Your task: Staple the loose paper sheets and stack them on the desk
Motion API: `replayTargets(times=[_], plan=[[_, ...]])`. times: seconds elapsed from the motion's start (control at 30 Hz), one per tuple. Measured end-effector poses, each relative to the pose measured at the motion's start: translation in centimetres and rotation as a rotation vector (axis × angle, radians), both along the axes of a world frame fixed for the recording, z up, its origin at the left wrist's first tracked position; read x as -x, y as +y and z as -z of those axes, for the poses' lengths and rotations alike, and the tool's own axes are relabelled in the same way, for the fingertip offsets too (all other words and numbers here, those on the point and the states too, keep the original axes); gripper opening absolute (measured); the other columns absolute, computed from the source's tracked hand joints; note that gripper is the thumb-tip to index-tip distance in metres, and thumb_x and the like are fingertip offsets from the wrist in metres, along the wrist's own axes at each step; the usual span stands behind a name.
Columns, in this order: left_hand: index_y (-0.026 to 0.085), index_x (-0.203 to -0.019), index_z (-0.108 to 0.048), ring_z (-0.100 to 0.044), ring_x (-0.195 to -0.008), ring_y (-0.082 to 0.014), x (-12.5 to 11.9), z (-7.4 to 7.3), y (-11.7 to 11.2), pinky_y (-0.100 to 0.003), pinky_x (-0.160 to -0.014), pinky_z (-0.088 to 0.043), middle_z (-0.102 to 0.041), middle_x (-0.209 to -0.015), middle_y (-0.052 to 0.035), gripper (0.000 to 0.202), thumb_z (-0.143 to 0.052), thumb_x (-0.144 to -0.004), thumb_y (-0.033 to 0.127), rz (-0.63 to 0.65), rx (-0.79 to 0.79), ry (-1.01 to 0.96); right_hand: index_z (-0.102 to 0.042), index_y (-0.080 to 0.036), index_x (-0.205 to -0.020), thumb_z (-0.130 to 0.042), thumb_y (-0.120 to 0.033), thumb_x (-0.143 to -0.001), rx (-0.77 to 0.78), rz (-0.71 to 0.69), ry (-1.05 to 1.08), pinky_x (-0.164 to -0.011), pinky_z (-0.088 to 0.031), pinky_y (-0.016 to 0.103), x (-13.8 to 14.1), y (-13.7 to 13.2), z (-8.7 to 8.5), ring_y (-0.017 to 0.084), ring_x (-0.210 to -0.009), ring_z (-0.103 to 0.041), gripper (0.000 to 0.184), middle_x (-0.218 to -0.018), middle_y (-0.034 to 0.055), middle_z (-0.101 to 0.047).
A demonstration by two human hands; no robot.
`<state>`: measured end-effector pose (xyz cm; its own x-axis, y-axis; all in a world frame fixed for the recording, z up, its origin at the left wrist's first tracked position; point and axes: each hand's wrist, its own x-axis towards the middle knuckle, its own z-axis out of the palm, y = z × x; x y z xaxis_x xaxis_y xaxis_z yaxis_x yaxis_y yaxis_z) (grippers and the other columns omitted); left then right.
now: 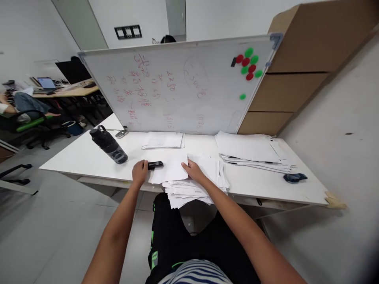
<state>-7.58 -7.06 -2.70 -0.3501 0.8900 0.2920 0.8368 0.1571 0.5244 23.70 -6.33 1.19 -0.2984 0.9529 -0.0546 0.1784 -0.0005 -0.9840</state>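
My left hand [140,172] is closed around the rear end of a black stapler [155,164], whose front points right over the edge of some white paper sheets [174,169]. My right hand [193,169] pinches the right side of those sheets between thumb and fingers. Under and beside my right hand lies a thick, uneven stack of papers [192,191], part of which juts out past the table's front edge. Whether the stapler's jaws touch the sheets cannot be made out.
On the white table [85,152] stand a dark bottle [109,145] at left, a neat paper pile [163,140] at the back, and a wider pile [251,148] at right. A dark blue object [295,178] lies near the right end. A whiteboard [177,90] and cardboard boxes [293,90] close off the back.
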Motion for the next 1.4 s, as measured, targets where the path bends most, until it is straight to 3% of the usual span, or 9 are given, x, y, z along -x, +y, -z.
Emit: replayTargets(times=[0.1, 0.23, 0.4, 0.63, 0.77, 0.97, 1.2, 1.3, 1.4], plan=[[0.021, -0.102, -0.068, -0.059, -0.112, -0.0299, -0.2, 0.7, -0.4, -0.041, -0.096, -0.042, -0.069, -0.114, -0.0128, 0.049, -0.027, -0.098, 0.046, -0.018, -0.005, 0.086, -0.064, -0.02, -0.099, -0.051, -0.043, -0.088, -0.049, -0.01, -0.083, -0.065, -0.047, 0.03, 0.4, 0.1, 0.2, 0.019, -0.072, -0.06, 0.029, -0.082, 0.0025, -0.066], [0.02, -0.1, -0.068, -0.06, -0.109, -0.0297, -0.5, 0.5, -0.2, -0.041, -0.095, -0.042, -0.07, -0.11, -0.0136, 0.05, -0.025, -0.098, 0.046, -0.032, -0.004, 0.122, -0.062, -0.021, -0.089, -0.051, -0.033, -0.084, -0.091, 0.007, -0.184, -0.066, -0.045, 0.03, 1.2, 0.0, -0.5, 0.019, -0.073, -0.057, 0.017, -0.08, 0.0019, -0.063], [0.02, -0.103, -0.068, -0.06, -0.11, -0.0297, -0.6, 0.4, -0.6, -0.04, -0.094, -0.042, -0.07, -0.112, -0.0135, 0.05, -0.026, -0.098, 0.047, -0.037, -0.03, 0.079, -0.055, -0.022, -0.072, -0.05, -0.026, -0.079, -0.12, 0.002, -0.239, -0.061, -0.04, 0.03, 1.4, -0.7, -3.5, 0.019, -0.066, -0.051, 0.009, -0.07, 0.0007, -0.057], [0.021, -0.103, -0.069, -0.06, -0.109, -0.0291, -0.8, 0.1, -0.9, -0.039, -0.092, -0.043, -0.07, -0.111, -0.0126, 0.05, -0.026, -0.098, 0.047, -0.044, -0.024, 0.074, -0.059, -0.02, -0.082, -0.051, -0.04, -0.082, -0.164, 0.069, -0.085, -0.057, -0.037, 0.028, -2.3, -2.4, -7.6, 0.017, -0.062, -0.05, 0.021, -0.07, 0.0001, -0.057], [0.021, -0.106, -0.068, -0.059, -0.112, -0.0279, -0.8, 0.0, -0.9, -0.038, -0.093, -0.042, -0.069, -0.116, -0.0123, 0.049, -0.026, -0.098, 0.047, -0.042, -0.005, 0.067, -0.061, -0.02, -0.085, -0.054, -0.046, -0.082, -0.181, 0.09, -0.058, -0.06, -0.04, 0.029, -3.8, -2.6, -6.8, 0.018, -0.066, -0.051, 0.028, -0.069, 0.0006, -0.058], [0.02, -0.105, -0.069, -0.059, -0.112, -0.0286, -0.8, 0.3, -0.9, -0.039, -0.095, -0.041, -0.069, -0.114, -0.0126, 0.051, -0.026, -0.098, 0.047, -0.038, -0.04, 0.066, -0.06, -0.02, -0.082, -0.053, -0.051, -0.082, -0.133, 0.139, -0.086, -0.059, -0.04, 0.029, -3.3, -2.2, -4.5, 0.018, -0.064, -0.049, 0.031, -0.064, -0.0003, -0.054], [0.019, -0.102, -0.069, -0.06, -0.109, -0.0288, -0.9, 0.1, -0.7, -0.038, -0.091, -0.042, -0.07, -0.112, -0.0132, 0.051, -0.026, -0.098, 0.046, -0.05, -0.023, 0.101, -0.061, -0.019, -0.085, -0.052, -0.055, -0.084, -0.146, 0.184, -0.12, -0.057, -0.038, 0.028, -5.4, -2.4, -4.6, 0.017, -0.063, -0.049, 0.037, -0.065, 0.0001, -0.054], [0.018, -0.102, -0.069, -0.06, -0.108, -0.0281, -0.9, 0.0, -0.7, -0.037, -0.092, -0.042, -0.07, -0.111, -0.0126, 0.049, -0.027, -0.099, 0.045, -0.044, -0.028, 0.103, -0.061, -0.019, -0.084, -0.048, -0.055, -0.087, -0.176, 0.262, -0.302, -0.057, -0.038, 0.028, -7.6, -3.1, -4.3, 0.018, -0.064, -0.051, 0.039, -0.067, 0.001, -0.056], [0.019, -0.1, -0.069, -0.061, -0.105, -0.0277, -1.0, -0.1, -0.7, -0.037, -0.09, -0.042, -0.071, -0.107, -0.012, 0.049, -0.027, -0.099, 0.044, -0.044, -0.018, 0.113, -0.064, -0.018, -0.093, -0.043, -0.057, -0.09, -0.157, 0.282, -0.648, -0.063, -0.041, 0.031, -9.7, -3.8, -3.5, 0.022, -0.071, -0.057, 0.044, -0.075, 0.005, -0.062]])
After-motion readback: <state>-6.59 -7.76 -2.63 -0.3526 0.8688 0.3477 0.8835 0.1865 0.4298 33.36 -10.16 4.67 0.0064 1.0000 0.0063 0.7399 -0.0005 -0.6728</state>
